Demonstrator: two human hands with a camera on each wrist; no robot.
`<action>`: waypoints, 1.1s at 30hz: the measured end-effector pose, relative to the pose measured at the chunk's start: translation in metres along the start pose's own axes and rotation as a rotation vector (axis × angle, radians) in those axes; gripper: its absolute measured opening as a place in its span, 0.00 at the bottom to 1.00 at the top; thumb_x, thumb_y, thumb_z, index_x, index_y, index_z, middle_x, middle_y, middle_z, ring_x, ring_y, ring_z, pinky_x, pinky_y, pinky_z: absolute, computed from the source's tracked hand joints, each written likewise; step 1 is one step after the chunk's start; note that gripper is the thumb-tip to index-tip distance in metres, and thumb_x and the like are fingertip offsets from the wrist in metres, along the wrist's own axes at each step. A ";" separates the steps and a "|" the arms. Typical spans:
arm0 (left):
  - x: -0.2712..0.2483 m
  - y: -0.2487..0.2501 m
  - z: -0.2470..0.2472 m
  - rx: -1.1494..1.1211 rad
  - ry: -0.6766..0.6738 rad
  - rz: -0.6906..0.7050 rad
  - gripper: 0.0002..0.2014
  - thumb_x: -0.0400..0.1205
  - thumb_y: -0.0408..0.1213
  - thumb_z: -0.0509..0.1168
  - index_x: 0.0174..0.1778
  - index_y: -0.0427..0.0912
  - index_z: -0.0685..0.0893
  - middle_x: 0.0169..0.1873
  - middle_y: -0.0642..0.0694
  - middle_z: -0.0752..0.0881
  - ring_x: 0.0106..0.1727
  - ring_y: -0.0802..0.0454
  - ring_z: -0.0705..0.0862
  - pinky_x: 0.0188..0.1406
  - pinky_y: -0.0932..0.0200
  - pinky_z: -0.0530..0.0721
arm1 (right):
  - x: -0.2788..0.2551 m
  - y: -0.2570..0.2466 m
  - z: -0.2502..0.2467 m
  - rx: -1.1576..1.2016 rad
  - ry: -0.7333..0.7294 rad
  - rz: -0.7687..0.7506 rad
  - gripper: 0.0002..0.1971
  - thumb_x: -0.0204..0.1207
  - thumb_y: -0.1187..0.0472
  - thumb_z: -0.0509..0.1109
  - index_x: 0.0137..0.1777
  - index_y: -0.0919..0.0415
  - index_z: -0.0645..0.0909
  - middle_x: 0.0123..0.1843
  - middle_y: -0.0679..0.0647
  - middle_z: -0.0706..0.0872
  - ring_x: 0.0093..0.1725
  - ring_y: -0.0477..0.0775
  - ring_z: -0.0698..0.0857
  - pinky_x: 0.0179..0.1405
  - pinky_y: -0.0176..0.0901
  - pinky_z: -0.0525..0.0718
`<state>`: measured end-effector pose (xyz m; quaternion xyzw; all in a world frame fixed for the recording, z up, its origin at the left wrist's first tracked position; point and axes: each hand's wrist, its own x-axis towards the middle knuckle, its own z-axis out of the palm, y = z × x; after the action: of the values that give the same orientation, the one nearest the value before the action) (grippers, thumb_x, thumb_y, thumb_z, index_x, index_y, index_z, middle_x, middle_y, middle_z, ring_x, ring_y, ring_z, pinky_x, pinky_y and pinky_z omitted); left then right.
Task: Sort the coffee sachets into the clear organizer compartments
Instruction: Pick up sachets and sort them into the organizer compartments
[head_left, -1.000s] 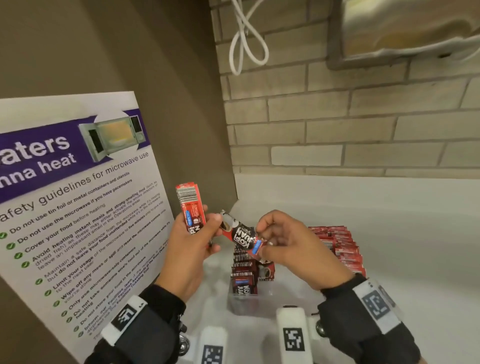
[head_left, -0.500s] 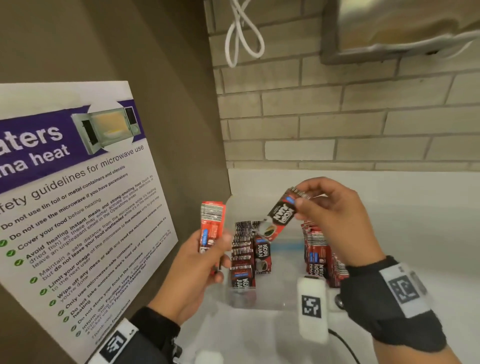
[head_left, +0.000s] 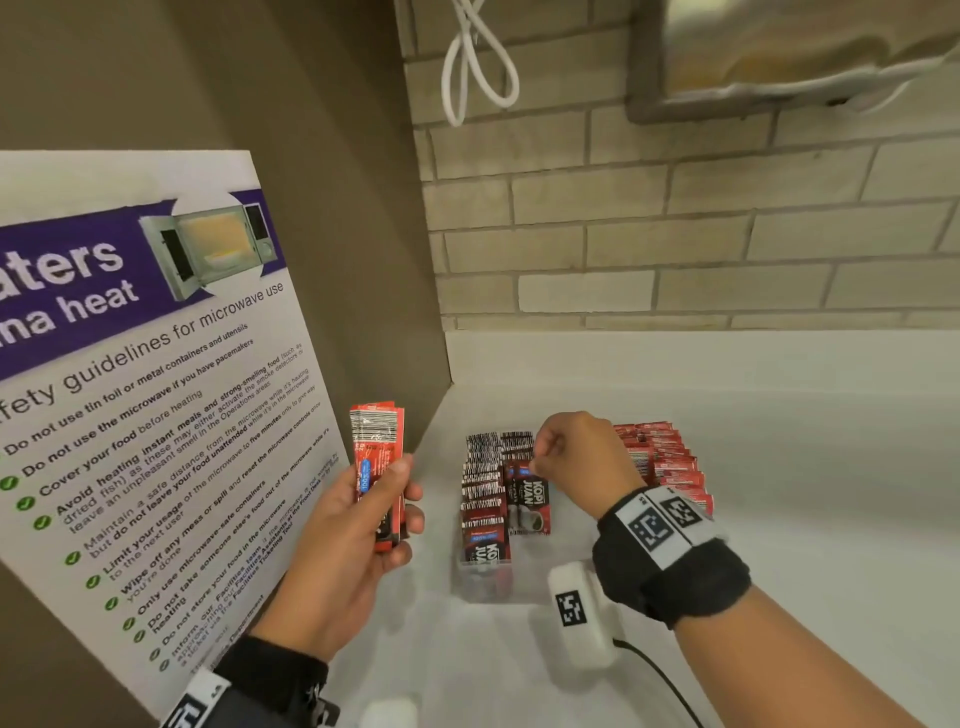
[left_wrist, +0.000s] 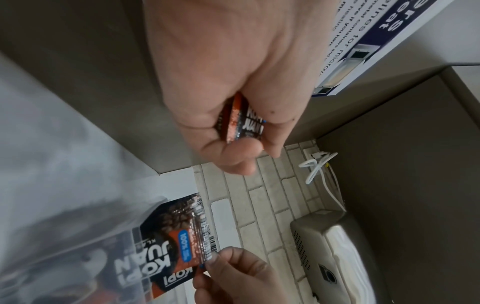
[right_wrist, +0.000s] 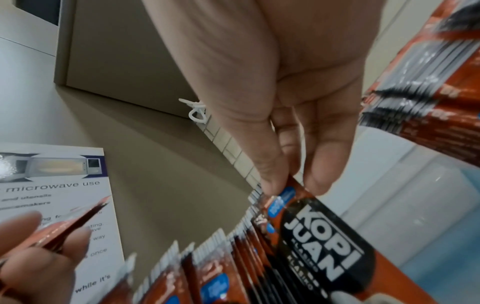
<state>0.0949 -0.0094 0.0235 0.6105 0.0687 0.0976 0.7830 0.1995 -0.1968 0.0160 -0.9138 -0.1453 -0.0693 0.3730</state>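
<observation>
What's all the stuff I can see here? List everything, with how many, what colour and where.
clear organizer: one, see-through, on the counter between the hands.
filed sachets: a row, count unclear, red and black, upright in the organizer's left side.
pinched sachet: one, red and black, being lowered beside that row.
held sachets: a few, red, upright in the left hand.
loose sachets: a pile, red, right of the organizer.
counter: one, white.
microwave poster: one, white and purple, on the left.
brick wall: beige, behind.
cable: white, looped on the wall.
left hand: grips the held sachets.
right hand: pinches one sachet's top edge.
</observation>
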 end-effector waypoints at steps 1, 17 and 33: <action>0.000 -0.001 -0.001 -0.001 0.000 -0.004 0.18 0.71 0.46 0.68 0.54 0.42 0.81 0.30 0.49 0.83 0.27 0.55 0.78 0.15 0.67 0.71 | 0.002 0.000 0.001 -0.006 0.009 0.006 0.10 0.71 0.70 0.72 0.33 0.57 0.79 0.29 0.42 0.78 0.31 0.41 0.78 0.34 0.31 0.75; -0.008 -0.011 -0.003 -0.121 -0.079 -0.057 0.21 0.71 0.40 0.64 0.58 0.36 0.81 0.33 0.44 0.84 0.27 0.53 0.82 0.17 0.64 0.74 | -0.008 0.000 0.006 0.032 -0.024 0.023 0.13 0.70 0.70 0.74 0.46 0.60 0.71 0.38 0.51 0.76 0.38 0.53 0.78 0.38 0.42 0.78; 0.001 -0.004 0.036 -0.033 -0.083 0.089 0.17 0.74 0.36 0.67 0.59 0.38 0.83 0.50 0.38 0.90 0.51 0.44 0.89 0.43 0.59 0.88 | -0.047 -0.041 0.008 0.712 -0.183 -0.155 0.12 0.70 0.66 0.76 0.45 0.55 0.75 0.39 0.53 0.78 0.36 0.51 0.76 0.40 0.48 0.81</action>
<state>0.1044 -0.0439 0.0289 0.6037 0.0072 0.1078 0.7899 0.1417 -0.1737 0.0263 -0.7155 -0.2617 0.0394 0.6465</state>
